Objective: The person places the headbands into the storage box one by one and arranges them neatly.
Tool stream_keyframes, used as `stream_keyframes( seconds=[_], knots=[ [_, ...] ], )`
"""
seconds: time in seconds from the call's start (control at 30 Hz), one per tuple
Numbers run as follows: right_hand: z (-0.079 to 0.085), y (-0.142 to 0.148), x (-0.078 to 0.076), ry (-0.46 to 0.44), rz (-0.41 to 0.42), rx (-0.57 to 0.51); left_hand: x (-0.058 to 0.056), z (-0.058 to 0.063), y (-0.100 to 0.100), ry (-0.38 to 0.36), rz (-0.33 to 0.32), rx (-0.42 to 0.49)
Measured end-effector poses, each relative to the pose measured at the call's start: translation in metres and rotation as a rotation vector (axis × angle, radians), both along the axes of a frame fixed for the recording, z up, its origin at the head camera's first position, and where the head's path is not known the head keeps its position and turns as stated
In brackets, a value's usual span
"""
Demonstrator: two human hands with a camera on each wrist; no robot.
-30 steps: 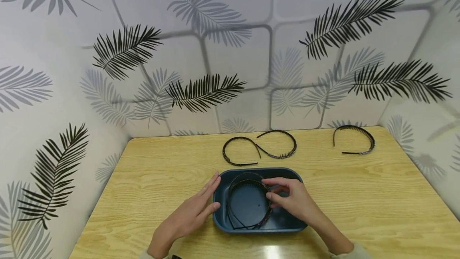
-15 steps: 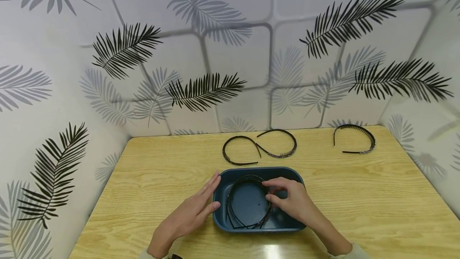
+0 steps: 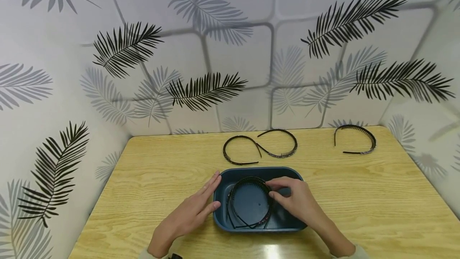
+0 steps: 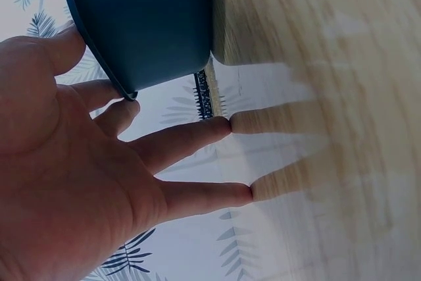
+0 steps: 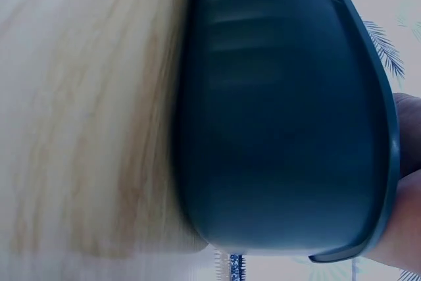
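Note:
A dark blue plastic box (image 3: pixel 289 220) stands near the table's front, with several black toothed headbands (image 3: pixel 267 213) lying overlapped inside it. My right hand (image 3: pixel 300 201) reaches over the box's right side and pinches a headband (image 3: pixel 251 178) at its right edge between thumb and fingers. My left hand (image 3: pixel 190 214) rests against the left rim with its fingers extended. In the left wrist view, thumb and some fingers of the left hand (image 4: pixel 85 156) touch the box (image 4: pixel 145 24), while two fingertips reach the tabletop. The box wall (image 5: pixel 289 123) hides most of the right hand (image 5: pixel 402 218) in the right wrist view.
Behind the box, two headbands lie on the wooden table (image 3: pixel 154 171), one on the left (image 3: pixel 225 156) and one on the right (image 3: pixel 296 144), touching or nearly so. Another headband (image 3: pixel 372 139) lies at the back right. A leaf-patterned wall covering (image 3: pixel 244 63) borders the table.
The headband in my right hand has shifted slightly down and right, lining up more closely with those in the box. My left hand has stayed at the rim.

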State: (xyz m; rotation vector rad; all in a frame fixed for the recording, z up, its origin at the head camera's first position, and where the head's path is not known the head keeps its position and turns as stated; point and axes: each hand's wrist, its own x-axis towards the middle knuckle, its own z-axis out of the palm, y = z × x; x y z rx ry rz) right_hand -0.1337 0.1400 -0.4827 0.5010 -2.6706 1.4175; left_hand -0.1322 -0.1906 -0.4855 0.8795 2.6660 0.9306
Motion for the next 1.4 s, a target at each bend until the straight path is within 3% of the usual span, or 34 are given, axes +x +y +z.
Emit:
stream_keyframes(
  seconds=[0.47, 0.63, 1.0, 1.4],
  knots=[
    [0.013, 0.022, -0.003, -0.084, 0.080, -0.166, 0.000, -0.002, 0.000, -0.016, 0.017, -0.005],
    [0.019, 0.033, -0.004, -0.086, 0.053, -0.236, 0.000, -0.002, 0.000, -0.025, 0.015, -0.002],
    [0.028, 0.054, -0.008, -0.087, -0.002, -0.260, -0.001, -0.002, 0.000, -0.007, 0.008, -0.003],
    [0.034, 0.083, -0.012, 0.000, -0.077, -0.234, 0.000, -0.001, -0.001, 0.003, -0.006, 0.001]
  ],
)
